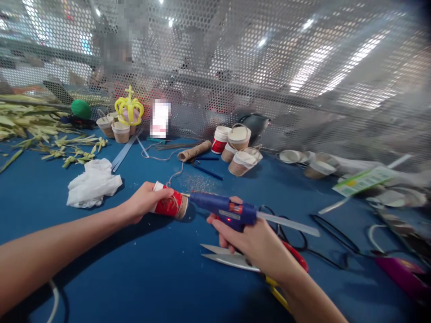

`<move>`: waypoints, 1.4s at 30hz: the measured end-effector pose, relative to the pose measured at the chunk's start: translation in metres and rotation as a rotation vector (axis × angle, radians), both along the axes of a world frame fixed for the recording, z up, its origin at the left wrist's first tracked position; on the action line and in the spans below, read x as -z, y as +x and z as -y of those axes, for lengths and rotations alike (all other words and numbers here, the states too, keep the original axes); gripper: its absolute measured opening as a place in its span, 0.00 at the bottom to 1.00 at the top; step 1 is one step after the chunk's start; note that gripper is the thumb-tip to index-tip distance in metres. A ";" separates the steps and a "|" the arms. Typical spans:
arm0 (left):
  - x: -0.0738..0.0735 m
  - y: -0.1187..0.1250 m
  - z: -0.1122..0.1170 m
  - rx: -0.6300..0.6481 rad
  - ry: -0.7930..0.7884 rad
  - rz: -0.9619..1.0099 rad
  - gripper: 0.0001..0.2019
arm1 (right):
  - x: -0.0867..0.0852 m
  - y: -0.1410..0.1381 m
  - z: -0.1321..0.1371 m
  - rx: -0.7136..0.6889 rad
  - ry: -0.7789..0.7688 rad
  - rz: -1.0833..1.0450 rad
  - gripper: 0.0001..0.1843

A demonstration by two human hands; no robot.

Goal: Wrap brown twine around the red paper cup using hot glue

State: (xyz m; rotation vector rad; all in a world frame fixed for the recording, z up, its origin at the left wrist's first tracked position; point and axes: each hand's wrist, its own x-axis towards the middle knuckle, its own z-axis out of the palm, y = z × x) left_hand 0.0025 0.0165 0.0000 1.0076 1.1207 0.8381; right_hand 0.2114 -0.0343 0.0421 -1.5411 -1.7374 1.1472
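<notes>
My left hand (144, 202) is closed around a red paper cup (165, 202) lying on its side, its white rim toward my thumb. Brown twine (182, 207) wraps the cup's other end, and a loose strand runs from it toward the back. In my right hand (245, 237) is a blue hot glue gun (218, 206) with its red light on and a clear glue stick (289, 223) out of its rear. The nozzle points left at the twine; whether it touches cannot be made out. Beneath my right hand lie open scissors (232, 259).
A cardboard tube (194, 151) and dark blue pens (208, 172) lie behind the cup. Twine-wrapped cups (240, 161) stand at the back. White tissue (92, 184) and dry husks (30, 117) are on the left. A black cable (323, 255) lies right, before a mesh panel (202, 54).
</notes>
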 end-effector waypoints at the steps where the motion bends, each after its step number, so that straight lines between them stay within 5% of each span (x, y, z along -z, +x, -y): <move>1: 0.000 0.000 -0.001 -0.008 -0.002 -0.011 0.12 | 0.002 -0.001 0.001 0.024 0.019 0.030 0.10; 6: 0.005 -0.001 -0.007 -0.017 0.000 -0.047 0.14 | 0.002 -0.004 0.002 0.029 0.171 0.158 0.06; 14: 0.000 0.000 -0.005 0.020 0.025 -0.050 0.15 | -0.002 0.007 0.001 -0.154 0.450 0.340 0.06; 26: 0.000 0.000 -0.004 0.016 0.038 -0.073 0.15 | 0.012 0.003 0.008 -0.068 0.443 0.360 0.06; 42: 0.000 0.003 -0.003 -0.017 0.045 -0.083 0.14 | -0.002 -0.001 0.015 -0.115 0.393 0.418 0.09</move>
